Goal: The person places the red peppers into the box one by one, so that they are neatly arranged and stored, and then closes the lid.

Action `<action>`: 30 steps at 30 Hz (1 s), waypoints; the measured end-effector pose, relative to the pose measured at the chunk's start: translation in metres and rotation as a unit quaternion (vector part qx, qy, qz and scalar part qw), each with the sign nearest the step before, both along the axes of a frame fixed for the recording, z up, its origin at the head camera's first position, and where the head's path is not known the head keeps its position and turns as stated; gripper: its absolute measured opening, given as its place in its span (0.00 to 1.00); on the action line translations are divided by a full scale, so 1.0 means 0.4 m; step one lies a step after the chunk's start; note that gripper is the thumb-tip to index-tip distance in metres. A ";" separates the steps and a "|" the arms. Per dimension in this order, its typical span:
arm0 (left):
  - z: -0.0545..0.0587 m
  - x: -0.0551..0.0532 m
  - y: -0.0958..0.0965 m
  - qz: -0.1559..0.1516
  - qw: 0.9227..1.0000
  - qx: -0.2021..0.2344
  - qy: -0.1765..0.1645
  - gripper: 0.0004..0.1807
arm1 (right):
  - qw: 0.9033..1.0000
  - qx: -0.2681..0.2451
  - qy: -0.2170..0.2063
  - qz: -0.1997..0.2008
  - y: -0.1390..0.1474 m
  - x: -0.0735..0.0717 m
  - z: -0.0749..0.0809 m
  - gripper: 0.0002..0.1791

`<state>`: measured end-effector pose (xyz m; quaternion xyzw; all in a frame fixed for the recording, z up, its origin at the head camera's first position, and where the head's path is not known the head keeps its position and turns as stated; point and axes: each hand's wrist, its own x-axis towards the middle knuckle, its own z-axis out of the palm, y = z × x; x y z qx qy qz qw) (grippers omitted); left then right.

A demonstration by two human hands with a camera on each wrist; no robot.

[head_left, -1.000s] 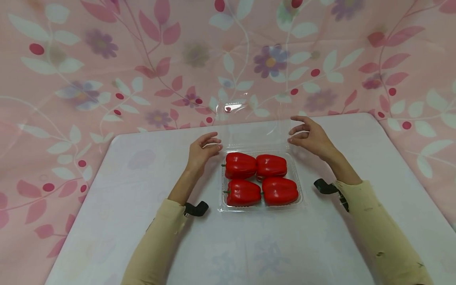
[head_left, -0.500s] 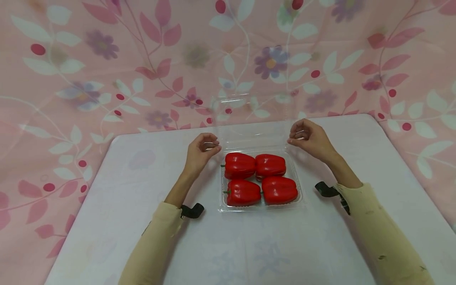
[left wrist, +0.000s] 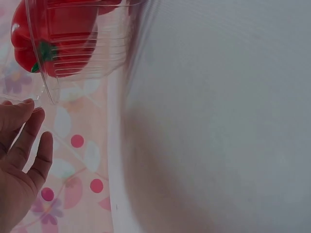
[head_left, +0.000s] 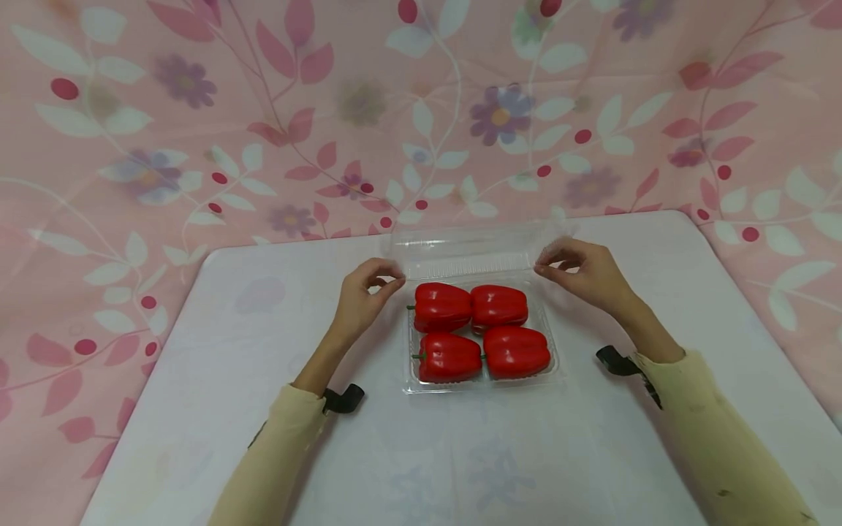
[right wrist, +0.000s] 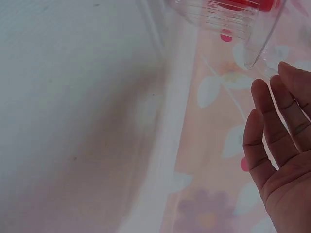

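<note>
Several red bell peppers [head_left: 450, 358] lie on their sides in a clear plastic clamshell box [head_left: 483, 386], its lid [head_left: 468, 250] raised at the far side. My left hand [head_left: 362, 296] pinches the lid's left edge near the hinge between thumb and fingers. At the opposite edge my right hand [head_left: 585, 272] pinches the lid the same way. The left wrist view shows one pepper [left wrist: 58, 39] through the ribbed box wall, with the left hand [left wrist: 22, 160] just beyond the box's corner. In the right wrist view the right hand [right wrist: 286, 141] has its outer fingers loosely extended.
The box stands on a white table [head_left: 480, 467], toward its far edge. Behind the table hangs a pink floral cloth [head_left: 263, 117]. A black wrist mount [head_left: 343, 399] sits at the left cuff and another black mount [head_left: 618, 360] at the right cuff.
The lid's top edge has dropped lower in the head view, so its tilt has changed. Both hands have closed in on its edges and come slightly nearer. The peppers have stayed put.
</note>
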<state>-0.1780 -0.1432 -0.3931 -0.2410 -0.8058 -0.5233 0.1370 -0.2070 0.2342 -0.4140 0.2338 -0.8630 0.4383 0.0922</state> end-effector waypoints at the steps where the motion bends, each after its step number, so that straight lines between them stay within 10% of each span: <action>1: -0.002 0.002 -0.001 -0.001 1.000 -0.003 0.011 0.09 | 1.000 0.007 0.016 0.006 0.004 -0.001 -0.007 0.09; 8: -0.092 -0.024 -0.042 0.002 0.998 -0.049 0.051 0.13 | 0.997 0.052 0.059 0.020 0.022 0.020 -0.012 0.16; 15: -0.097 0.009 -0.055 -0.027 0.994 -0.094 0.056 0.14 | 0.992 0.119 -0.005 0.044 0.042 0.059 0.007 0.19; 30: -0.078 0.136 -0.074 -0.069 0.992 -0.067 -0.083 0.19 | 0.966 0.212 -0.108 0.102 0.069 0.131 0.040 0.35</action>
